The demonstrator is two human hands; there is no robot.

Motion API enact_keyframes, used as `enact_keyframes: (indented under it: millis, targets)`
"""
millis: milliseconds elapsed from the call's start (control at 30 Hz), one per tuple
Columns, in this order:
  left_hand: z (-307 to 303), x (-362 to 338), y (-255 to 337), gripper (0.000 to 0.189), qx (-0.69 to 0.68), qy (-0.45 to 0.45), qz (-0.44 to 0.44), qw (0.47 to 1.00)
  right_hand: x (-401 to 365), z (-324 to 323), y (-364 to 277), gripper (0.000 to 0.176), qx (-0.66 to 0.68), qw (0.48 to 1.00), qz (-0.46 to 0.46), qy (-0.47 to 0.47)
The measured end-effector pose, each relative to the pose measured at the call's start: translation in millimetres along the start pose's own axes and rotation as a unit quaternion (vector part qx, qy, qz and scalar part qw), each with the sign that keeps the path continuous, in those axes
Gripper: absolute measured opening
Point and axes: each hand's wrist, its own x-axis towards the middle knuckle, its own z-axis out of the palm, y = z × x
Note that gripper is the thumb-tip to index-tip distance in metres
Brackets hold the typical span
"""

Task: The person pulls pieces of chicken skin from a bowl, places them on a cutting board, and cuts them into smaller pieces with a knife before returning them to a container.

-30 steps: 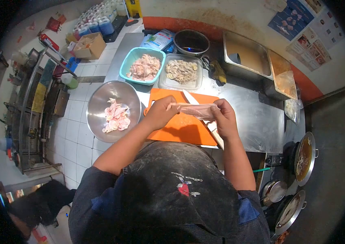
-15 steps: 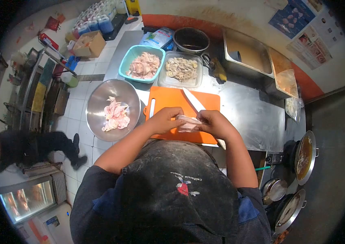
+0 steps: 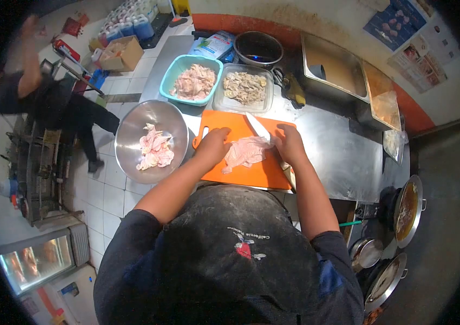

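Note:
A pale pink piece of raw meat or skin (image 3: 245, 153) lies spread on the orange cutting board (image 3: 213, 173). At its left edge is my left hand (image 3: 213, 145), fingers apart. My right hand (image 3: 290, 143) is at its right edge, fingers apart, beside the knife (image 3: 257, 126) that lies on the board's upper part. To the left, a steel bowl (image 3: 127, 135) holds more pink pieces. Behind the board stand a turquoise basin (image 3: 165, 89) of pale meat and a clear container (image 3: 266, 103) of greyish pieces.
Deep metal trays (image 3: 343, 86) stand at the back right, near a black pan (image 3: 258, 49). Woks (image 3: 408, 208) sit at the lower right. On the left, a person (image 3: 62, 103) in dark clothes is on the tiled floor.
The folded pink piece held between my hands now lies flat on the board, and my hands have moved apart. The person at the left has moved up in view, with an arm raised.

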Motion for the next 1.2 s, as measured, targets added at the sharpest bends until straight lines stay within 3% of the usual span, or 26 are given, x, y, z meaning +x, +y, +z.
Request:
enact_keyframes:
  millis: [33, 67, 100, 133, 167, 200, 267, 333, 367, 533, 600, 633, 667, 733, 767, 800, 833, 867, 933, 1000, 1200]
  targets:
    - [-4, -5, 11, 0.045, 0.023, 0.026, 0.005, 0.999, -3, -3, -2, 0.038, -0.111, 0.993, -0.033, 0.033]
    - [-8, -12, 20, 0.046, 0.045, 0.051, 0.009, 0.998, -16, -8, -3, 0.038, -0.111, 0.993, -0.033, 0.03]
    - [-13, -21, 26, 0.046, 0.044, 0.051, 0.007, 0.998, -37, -22, -18, 0.043, -0.184, 0.979, 0.064, -0.057]
    - [-16, -29, 31, 0.042, 0.061, 0.034, 0.08, 0.994, -55, -32, -27, 0.049, -0.254, 0.943, 0.159, -0.143]
    - [-16, -35, 32, 0.037, 0.077, 0.015, 0.153, 0.985, -68, -36, -27, 0.049, -0.255, 0.943, 0.158, -0.146]
    - [-13, -41, 26, 0.037, 0.074, 0.012, 0.149, 0.986, -84, -40, -24, 0.051, -0.214, 0.951, 0.163, -0.155]
    - [-9, -48, 10, 0.027, 0.171, -0.106, 0.187, 0.962, -109, -47, -10, 0.053, -0.174, 0.956, 0.17, -0.163]
    - [-2, -55, -8, 0.024, 0.156, -0.074, 0.207, 0.963, -124, -49, 15, 0.054, -0.167, 0.972, 0.119, -0.113]
    - [1, -58, -16, 0.021, 0.143, -0.043, 0.225, 0.963, -134, -54, 27, 0.054, -0.169, 0.972, 0.121, -0.113]
    - [-13, -62, -23, 0.022, 0.106, -0.053, 0.259, 0.958, -205, -79, 72, 0.057, -0.222, 0.958, 0.179, -0.019]
    - [-20, -60, -12, 0.023, 0.092, -0.06, 0.255, 0.961, -234, -70, 86, 0.043, -0.22, 0.943, 0.196, 0.152]
    - [-19, -57, -4, 0.027, 0.066, -0.023, 0.194, 0.979, -240, -65, 86, 0.043, -0.222, 0.942, 0.198, 0.153]
    - [-16, -54, 2, 0.032, 0.04, 0.012, 0.131, 0.991, -243, -61, 72, 0.035, -0.172, 0.949, 0.231, 0.129]
    - [-6, -38, 4, 0.033, 0.05, 0.018, 0.129, 0.99, -235, -43, 8, 0.023, -0.077, 0.953, 0.275, 0.102]
    - [-3, -28, 5, 0.034, 0.063, 0.027, 0.126, 0.99, -230, -25, -11, 0.028, -0.067, 0.958, 0.267, 0.076]
    - [0, -18, 9, 0.034, 0.063, 0.021, 0.134, 0.989, -214, -7, -48, 0.039, 0.011, 0.973, 0.2, 0.116]
    - [3, -9, 14, 0.03, 0.11, -0.014, 0.099, 0.989, -208, 12, -59, 0.048, -0.001, 0.976, 0.213, 0.043]
    - [3, -3, 15, 0.027, 0.158, -0.049, 0.066, 0.984, -194, 19, -93, 0.046, -0.007, 0.966, 0.257, -0.02]
    - [6, 4, 11, 0.022, 0.189, -0.047, 0.096, 0.976, -176, 47, -118, 0.027, -0.023, 0.97, 0.236, -0.053]
    - [4, 8, 10, 0.019, 0.223, -0.04, 0.129, 0.966, -162, 66, -132, 0.021, -0.05, 0.964, 0.246, -0.086]
    - [-1, 9, 8, 0.014, 0.256, -0.094, 0.108, 0.956, -134, 98, -149, 0.025, -0.044, 0.955, 0.278, -0.093]
